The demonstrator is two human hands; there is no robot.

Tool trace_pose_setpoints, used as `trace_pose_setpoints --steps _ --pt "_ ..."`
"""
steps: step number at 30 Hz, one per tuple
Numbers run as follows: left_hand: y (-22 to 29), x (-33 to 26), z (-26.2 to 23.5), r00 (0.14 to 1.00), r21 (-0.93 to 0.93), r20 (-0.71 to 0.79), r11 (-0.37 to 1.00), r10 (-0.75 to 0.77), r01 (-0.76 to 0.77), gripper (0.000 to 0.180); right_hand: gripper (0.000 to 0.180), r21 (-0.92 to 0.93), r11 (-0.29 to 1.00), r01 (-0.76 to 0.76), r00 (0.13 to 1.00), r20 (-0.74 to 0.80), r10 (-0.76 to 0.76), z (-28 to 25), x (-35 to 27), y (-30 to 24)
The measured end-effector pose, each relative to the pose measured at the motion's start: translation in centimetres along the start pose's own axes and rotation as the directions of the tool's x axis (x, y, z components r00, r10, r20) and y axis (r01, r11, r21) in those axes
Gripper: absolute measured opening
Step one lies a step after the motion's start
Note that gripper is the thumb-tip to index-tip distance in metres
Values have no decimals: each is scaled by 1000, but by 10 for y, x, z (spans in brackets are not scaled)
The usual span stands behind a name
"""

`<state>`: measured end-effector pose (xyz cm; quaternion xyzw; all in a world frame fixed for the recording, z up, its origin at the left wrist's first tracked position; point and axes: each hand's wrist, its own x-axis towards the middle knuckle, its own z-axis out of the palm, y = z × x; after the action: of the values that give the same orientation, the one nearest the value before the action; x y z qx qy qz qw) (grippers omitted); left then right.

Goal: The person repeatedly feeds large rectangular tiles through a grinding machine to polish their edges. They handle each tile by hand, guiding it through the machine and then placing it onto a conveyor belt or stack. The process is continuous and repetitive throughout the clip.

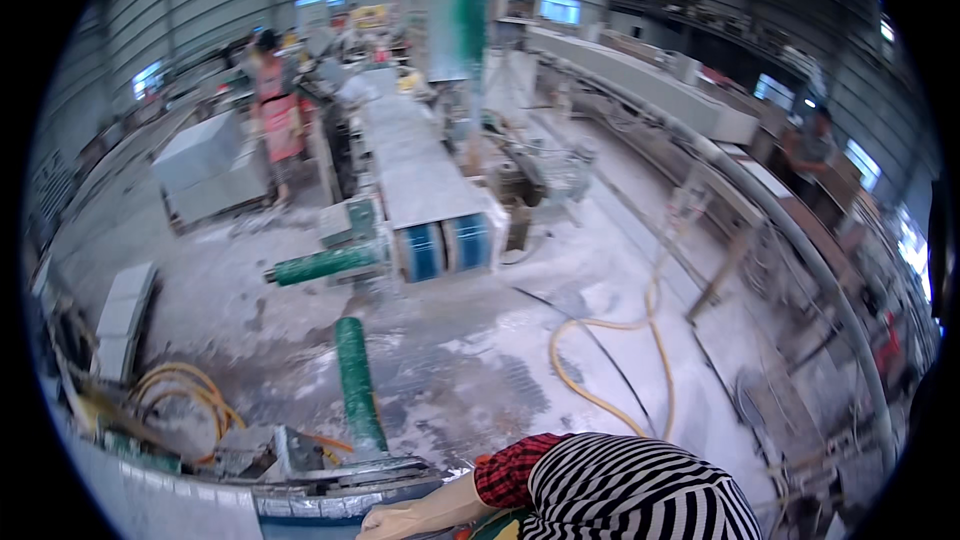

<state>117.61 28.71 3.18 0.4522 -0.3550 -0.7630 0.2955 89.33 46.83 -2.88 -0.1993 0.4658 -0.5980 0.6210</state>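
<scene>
- The right hand (388, 522) sits at the lower edge, blurred and partly cut off; I cannot tell how far its fingers are open or whether they hold anything.
- Its arm wears a black-and-white striped sleeve (625, 480) with a red-and-black checked cuff (515, 470).
- The long blue panel with a pale, shiny upper edge (320, 506) runs along the bottom, left of the hand; the hand overlaps its right end, though contact is unclear.
- Just beyond that edge, a green cylindrical roller (358, 385) slants upward over the grey, white-dusted floor (250, 315).
- Left of it lie coils of yellow hose (190, 385) and a stack of pale flat slabs (127, 310).
- To the right, another yellow hose (580, 380) loops beside a thin black cable (605, 358).
- Farther ahead, a second green cylinder (322, 265) juts sideways from a long grey-topped machine (420, 170) with two blue end panels (468, 242).
- Left of that machine, a co-worker in a red apron (278, 125) stands near large pale blocks (205, 160).
- A tall green-and-pale upright panel (457, 15) rises behind, before the ribbed grey wall (220, 0).
</scene>
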Motion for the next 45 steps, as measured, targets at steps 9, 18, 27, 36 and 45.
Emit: trace_pose_setpoints --steps 9,18,27,36,45 --pt "-17 2 178 939 377 319 926 -129 -1 67 26 308 878 365 899 -360 -248 -79 -149 -16" --pt "-31 -6 214 905 430 391 902 -170 -16 65 21 484 580 656 733 -590 -337 -130 -274 36" --pt "-46 -23 215 918 401 357 916 -175 19 63 22 726 445 524 780 -200 -593 -134 -290 18" --pt "-35 28 100 998 -54 20 997 -52 53 62 33 55 900 433 574 -786 -228 -69 -295 -25" --pt "-27 11 44 904 -834 -426 399 -27 -381 53 38 -14 975 222 630 -761 -154 -121 -284 -32"
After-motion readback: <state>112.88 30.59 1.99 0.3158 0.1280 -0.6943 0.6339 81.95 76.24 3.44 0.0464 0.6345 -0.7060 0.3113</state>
